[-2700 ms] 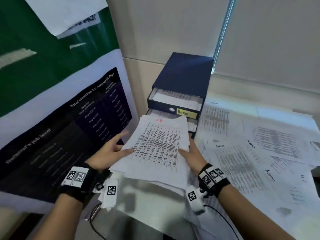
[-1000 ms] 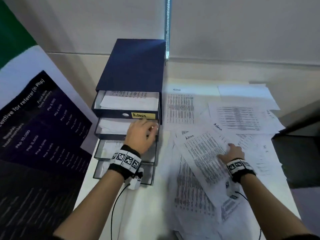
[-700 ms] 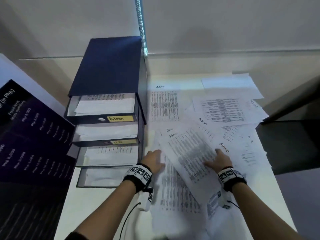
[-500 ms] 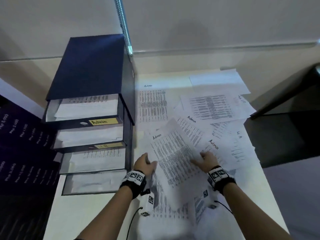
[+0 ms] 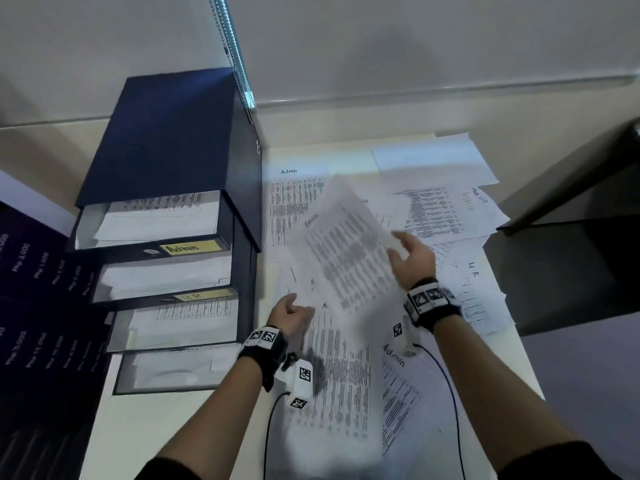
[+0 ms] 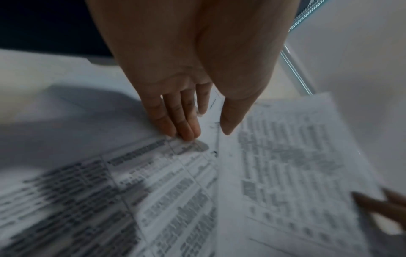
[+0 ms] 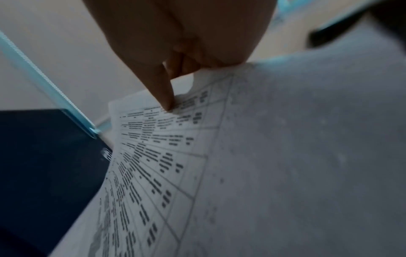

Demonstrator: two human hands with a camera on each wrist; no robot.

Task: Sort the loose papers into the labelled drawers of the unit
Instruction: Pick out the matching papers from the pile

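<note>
A navy drawer unit point(image 5: 166, 133) stands at the table's left with its several drawers pulled out and paper in each. The top drawer's label point(image 5: 188, 247) reads "Admin", the second one's point(image 5: 201, 296) "HR". My right hand point(image 5: 410, 254) pinches the right edge of a printed sheet point(image 5: 346, 258) and holds it tilted above the pile. The thumb point(image 7: 168, 104) presses on top of that sheet point(image 7: 153, 165). My left hand point(image 5: 294, 311) lies low beside the unit, its straight fingers point(image 6: 186, 132) touching a printed page on the table.
Loose printed sheets point(image 5: 433, 209), some marked "Admin" or "HR", cover the right half of the white table point(image 5: 156, 427). A blind chain point(image 5: 235, 57) hangs behind the unit. A dark poster point(image 5: 31, 306) stands at the left, and a dark surface point(image 5: 571, 265) lies past the table's right edge.
My right hand has lifted the "Admin" sheet off the pile and raised it toward the unit. The left hand, earlier at the second drawer's front, now rests on the papers.
</note>
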